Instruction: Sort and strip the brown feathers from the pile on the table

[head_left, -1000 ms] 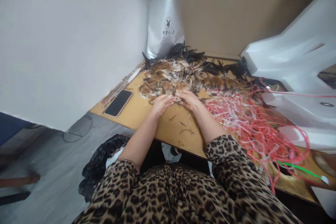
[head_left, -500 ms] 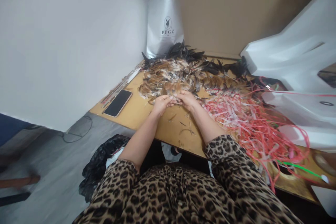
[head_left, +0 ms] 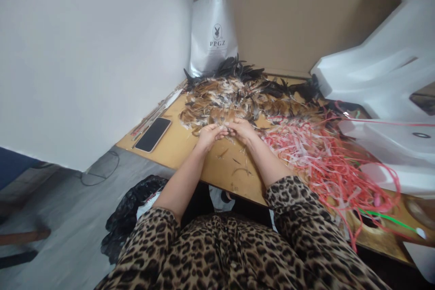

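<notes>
The two bare hands meet over the yellow-brown wooden worktop (head_left: 183,140), the left hand (head_left: 212,136) and the right hand (head_left: 242,130) almost touching, thumbs and fingers pinched on the pale ends of small tan-brown feathers (head_left: 227,114); how many is too small to tell. These feathers lie at the near edge of a broad heap of brown, cream and white feathers (head_left: 217,90), which fills the worktop beyond the fingertips.

Long glossy black feathers (head_left: 239,69) line the heap's far side, in front of an upright silvery-white bag printed "PPGZ" (head_left: 212,31). Just right of the right forearm, a loose tangle of red, pink and white ribbons (head_left: 316,154) crowds the worktop, with a thin bright green strip (head_left: 390,219) at its near side. Large white moulded panels (head_left: 377,77) close in at the right.

A dark-screened, pale-edged phone (head_left: 152,134) lies well left of the hands, near the white wall-like panel (head_left: 95,54). Loose feather scraps (head_left: 242,170) are scattered between the forearms.
</notes>
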Demonstrator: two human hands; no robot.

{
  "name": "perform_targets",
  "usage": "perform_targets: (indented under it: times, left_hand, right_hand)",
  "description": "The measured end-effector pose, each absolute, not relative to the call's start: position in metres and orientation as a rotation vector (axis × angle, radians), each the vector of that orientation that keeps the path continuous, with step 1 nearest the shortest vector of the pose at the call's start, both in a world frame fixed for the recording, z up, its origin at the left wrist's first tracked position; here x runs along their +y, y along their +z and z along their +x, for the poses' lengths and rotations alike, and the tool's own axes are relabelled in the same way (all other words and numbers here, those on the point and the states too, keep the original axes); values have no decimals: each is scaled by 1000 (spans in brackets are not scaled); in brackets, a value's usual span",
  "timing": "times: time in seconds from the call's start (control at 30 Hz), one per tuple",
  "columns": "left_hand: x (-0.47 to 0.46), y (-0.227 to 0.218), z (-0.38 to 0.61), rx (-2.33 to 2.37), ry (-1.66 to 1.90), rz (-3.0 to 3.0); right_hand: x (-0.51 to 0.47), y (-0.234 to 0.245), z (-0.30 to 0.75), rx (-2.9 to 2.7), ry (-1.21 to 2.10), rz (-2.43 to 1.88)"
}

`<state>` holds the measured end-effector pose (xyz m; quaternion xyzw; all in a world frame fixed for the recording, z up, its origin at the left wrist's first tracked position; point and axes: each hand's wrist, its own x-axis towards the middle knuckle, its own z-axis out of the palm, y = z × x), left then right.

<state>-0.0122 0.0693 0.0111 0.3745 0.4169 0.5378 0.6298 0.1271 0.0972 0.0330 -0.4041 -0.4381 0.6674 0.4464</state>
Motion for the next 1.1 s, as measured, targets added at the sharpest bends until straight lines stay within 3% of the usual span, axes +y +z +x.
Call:
perform_targets:
  times: [0.23, 0.53, 1.1]
  left_hand:
    - [69, 11, -12, 949, 1205, 885]
    - [71, 11, -13, 943, 1272, 807]
    - [70, 10, -13, 919, 1264, 811]
  right_hand:
    - [96, 32, 125, -1146, 1597, -992]
    - [99, 38, 133, -1011, 1771, -950]
    - [96, 33, 123, -1207, 1437, -1047]
